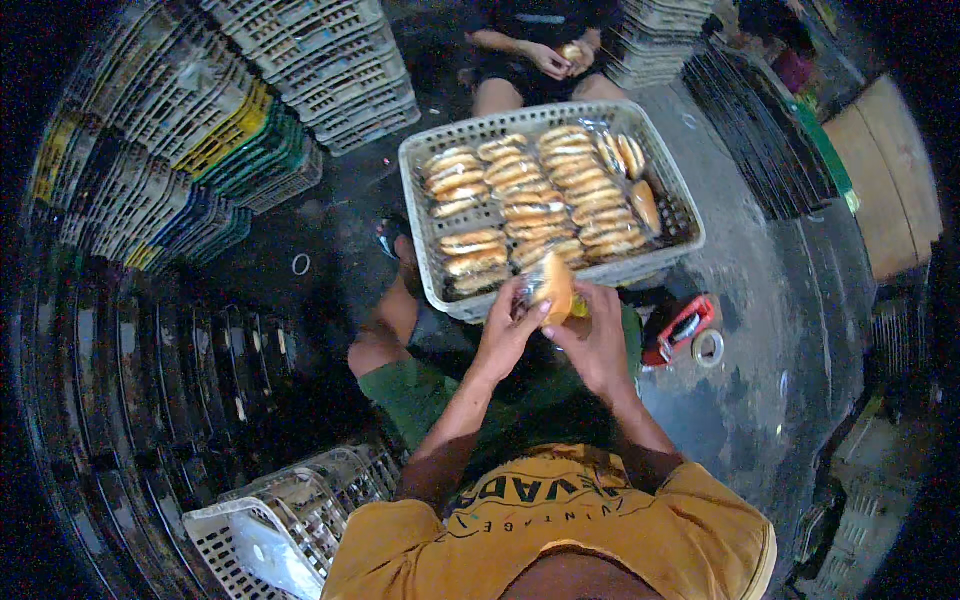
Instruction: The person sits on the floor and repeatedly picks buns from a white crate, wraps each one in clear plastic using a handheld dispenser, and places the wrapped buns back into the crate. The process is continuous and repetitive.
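Between my two hands is an oblong bread bun [553,289], partly in clear plastic film, held above the near rim of a crate. My left hand [511,315] grips its left side, the thumb lying across the crust. Fingers of my right hand [596,330] close around its lower right, where something yellow shows; I cannot tell what that is. The pale perforated plastic crate [421,247] holds rows of buns [570,161], many of them in clear wrapping. One bun [645,206] lies apart near the crate's right wall.
Opposite, a person's hands [562,61] hold a small bun. Stacked crates [322,67] rise at the upper left. On the floor to my right lie a red tool [682,330], probably a tape dispenser, and a tape roll [708,349]. Another crate [247,525] tilts at the lower left.
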`<state>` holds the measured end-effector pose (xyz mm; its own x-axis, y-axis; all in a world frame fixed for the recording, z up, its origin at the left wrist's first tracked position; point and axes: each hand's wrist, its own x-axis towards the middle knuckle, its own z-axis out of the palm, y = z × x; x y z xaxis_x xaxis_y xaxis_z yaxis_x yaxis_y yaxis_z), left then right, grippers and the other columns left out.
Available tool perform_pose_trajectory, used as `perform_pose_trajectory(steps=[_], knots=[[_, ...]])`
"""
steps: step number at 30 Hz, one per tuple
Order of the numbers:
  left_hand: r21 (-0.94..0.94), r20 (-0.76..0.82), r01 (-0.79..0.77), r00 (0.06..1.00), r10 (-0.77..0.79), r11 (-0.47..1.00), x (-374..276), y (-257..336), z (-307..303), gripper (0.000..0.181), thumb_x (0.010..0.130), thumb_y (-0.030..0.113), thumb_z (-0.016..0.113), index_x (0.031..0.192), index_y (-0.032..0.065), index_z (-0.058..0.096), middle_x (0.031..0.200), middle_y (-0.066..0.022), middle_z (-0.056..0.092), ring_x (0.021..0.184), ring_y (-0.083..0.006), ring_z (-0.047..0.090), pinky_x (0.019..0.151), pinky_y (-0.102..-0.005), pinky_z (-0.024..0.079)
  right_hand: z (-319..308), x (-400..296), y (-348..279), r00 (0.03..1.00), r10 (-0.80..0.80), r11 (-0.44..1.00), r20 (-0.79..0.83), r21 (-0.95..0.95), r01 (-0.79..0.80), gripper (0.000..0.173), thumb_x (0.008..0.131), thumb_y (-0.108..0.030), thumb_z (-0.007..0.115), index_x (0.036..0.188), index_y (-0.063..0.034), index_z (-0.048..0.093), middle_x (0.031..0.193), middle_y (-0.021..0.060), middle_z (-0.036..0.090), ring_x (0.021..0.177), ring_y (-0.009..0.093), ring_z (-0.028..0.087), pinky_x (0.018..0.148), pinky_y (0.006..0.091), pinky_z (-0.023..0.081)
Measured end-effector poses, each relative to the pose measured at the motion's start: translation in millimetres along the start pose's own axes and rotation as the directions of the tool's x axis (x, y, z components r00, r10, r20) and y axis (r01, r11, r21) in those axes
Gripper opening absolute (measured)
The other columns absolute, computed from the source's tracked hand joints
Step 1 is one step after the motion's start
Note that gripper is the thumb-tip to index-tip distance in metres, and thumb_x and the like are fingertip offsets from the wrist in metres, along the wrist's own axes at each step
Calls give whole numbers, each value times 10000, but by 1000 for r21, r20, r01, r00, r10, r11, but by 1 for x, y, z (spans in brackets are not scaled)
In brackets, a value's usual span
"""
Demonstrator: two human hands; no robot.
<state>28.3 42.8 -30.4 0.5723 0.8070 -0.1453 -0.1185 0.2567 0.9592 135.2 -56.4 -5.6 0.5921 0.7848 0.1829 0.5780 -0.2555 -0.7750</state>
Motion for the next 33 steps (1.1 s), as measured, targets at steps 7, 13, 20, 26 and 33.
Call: perform_pose_trajectory(steps=[7,13,20,26,33], knots=[[967,178,-198,975,131,163,166,-18,-103,398,817,80,516,1197,-33,554,1132,-233,622,1062,-366,597,921,-431,467,51,109,31,989,-113,946,96,315,78,689,757,-251,743,1306,-25,392,1244,207,527,1158,302,523,985,395,408],[985,148,-172,901,-408,-22,175,-34,-114,405,728,220,571,1032,-25,677,1150,-227,632,1076,-340,613,921,-417,481,156,198,45,824,-467,884,320,179,432,595,785,-204,708,1321,-77,483,1297,163,541,1206,335,514,1023,383,396],[983,178,-173,980,89,-68,197,-8,-138,246,778,226,634,952,68,704,968,-173,684,961,-334,635,807,-476,471,205,221,44,644,25,859,765,-346,378,435,878,-379,530,1278,-212,566,1241,163,588,1178,331,530,1022,443,399],[877,350,-257,920,174,-406,256,-46,-171,131,769,109,612,858,42,680,942,-131,664,913,-267,582,844,-424,419,215,201,85,806,-366,899,465,-50,436,381,897,-311,562,1241,-149,588,1218,152,604,1198,371,501,1021,436,408],[411,-109,-276,931,348,869,171,-14,-146,203,865,132,564,1019,3,596,1085,-134,655,1005,-232,611,889,-343,459,194,145,72,864,330,338,380,807,-484,328,990,-283,480,1107,8,577,1003,141,624,1043,240,582,905,383,485]])
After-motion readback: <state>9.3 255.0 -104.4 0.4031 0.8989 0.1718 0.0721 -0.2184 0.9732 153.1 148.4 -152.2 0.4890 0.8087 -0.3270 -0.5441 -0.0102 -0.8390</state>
